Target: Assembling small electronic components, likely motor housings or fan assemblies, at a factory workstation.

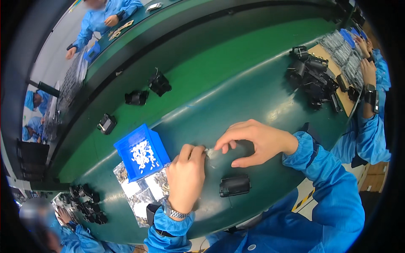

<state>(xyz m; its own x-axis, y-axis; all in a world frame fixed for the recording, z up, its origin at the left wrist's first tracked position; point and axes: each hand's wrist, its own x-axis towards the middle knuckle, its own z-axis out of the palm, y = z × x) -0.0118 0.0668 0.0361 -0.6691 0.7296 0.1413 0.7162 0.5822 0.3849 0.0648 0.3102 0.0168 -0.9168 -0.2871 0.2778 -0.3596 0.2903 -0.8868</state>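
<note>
My left hand [187, 175] is beside the blue bin, its fingers curled together at a tiny piece that is too small to name. My right hand [259, 141] hovers to its right, thumb and fingers apart and nothing visible between them. Below the right fingertips, a small clear or whitish scrap [212, 156] shows against the table. A black box-like part [235, 185] lies in front of me, a little below my right hand. Left of my left hand, the blue bin [159, 145] holds many small white pieces. Plastic bags of small metal parts [141, 206] lie beneath and beside it.
Beyond the green table [192, 122] runs a green belt [202, 76] carrying several black parts [159, 83]. A heap of black parts [310, 78] is piled at far right, by a co-worker's hands [368, 69]. More black parts [87, 202] lie lower left, near another person.
</note>
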